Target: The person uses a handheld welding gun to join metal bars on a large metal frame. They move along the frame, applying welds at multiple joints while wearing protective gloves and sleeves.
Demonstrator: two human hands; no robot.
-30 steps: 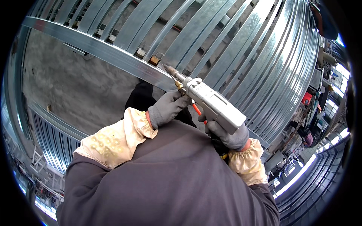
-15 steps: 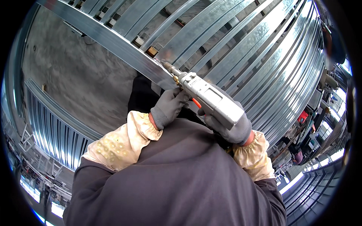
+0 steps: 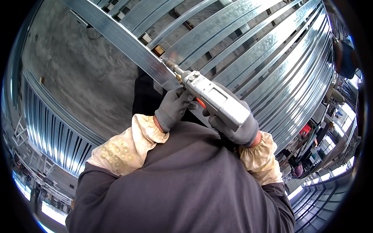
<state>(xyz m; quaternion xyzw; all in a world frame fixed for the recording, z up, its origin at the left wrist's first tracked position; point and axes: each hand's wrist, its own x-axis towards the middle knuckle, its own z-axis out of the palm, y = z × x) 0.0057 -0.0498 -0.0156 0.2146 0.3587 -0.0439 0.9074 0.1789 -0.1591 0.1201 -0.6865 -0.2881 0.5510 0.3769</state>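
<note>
My right gloved hand (image 3: 237, 130) wraps the rear of a silver-grey handheld welding gun (image 3: 217, 98) with a red trigger. Its copper-coloured nozzle (image 3: 173, 66) points up and left and meets the long metal rail (image 3: 116, 38), close to the end of a crosswise slat. My left hand (image 3: 173, 108), in a grey glove, is curled beside the gun's front, just below a small brass fitting. Whatever its fingers grip is hidden. The rail and the flat metal slats (image 3: 221, 33) form a large shiny frame in front of me.
More ribbed metal panels (image 3: 54, 126) lie at the left, beyond grey concrete floor (image 3: 81, 70). Small blocks (image 3: 158, 50) show beneath the slats. At the far right are a person in dark clothing (image 3: 345, 60) and cluttered shelving with a red item (image 3: 305, 130).
The view has shifted slightly, so the frame sits a little further right and lower. The gun and both hands keep nearly the same pose, with the nozzle still at the rail.
</note>
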